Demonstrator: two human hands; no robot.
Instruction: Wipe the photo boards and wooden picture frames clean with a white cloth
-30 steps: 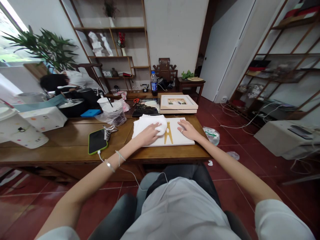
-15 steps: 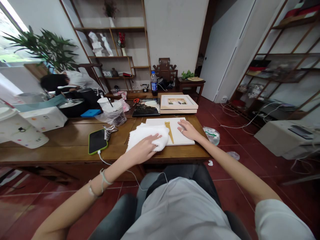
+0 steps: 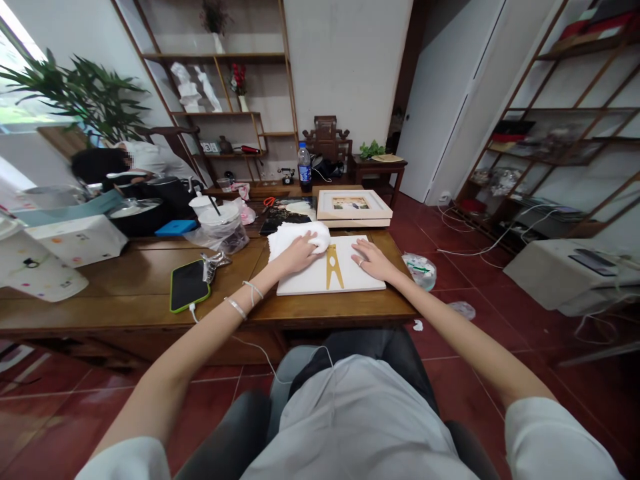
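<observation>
A white board lies flat on the wooden table, bearing a gold, A-like flat shape with a round gap in its middle. My left hand grips a bunched white towel, pressed down over the board's upper left part, and the towel hides that corner. Beside the gold shape, my right hand rests with spread fingers on the board's right side, holding nothing.
Behind the board are a framed picture and a dark panel. A phone with a cable lies left, near a plastic-wrapped cup. A bottle stands farther back. Another person is at the far left.
My left hand has moved the towel up and away across the board, uncovering its lower left part and the gold shape's left leg. My right hand stays on the board.
</observation>
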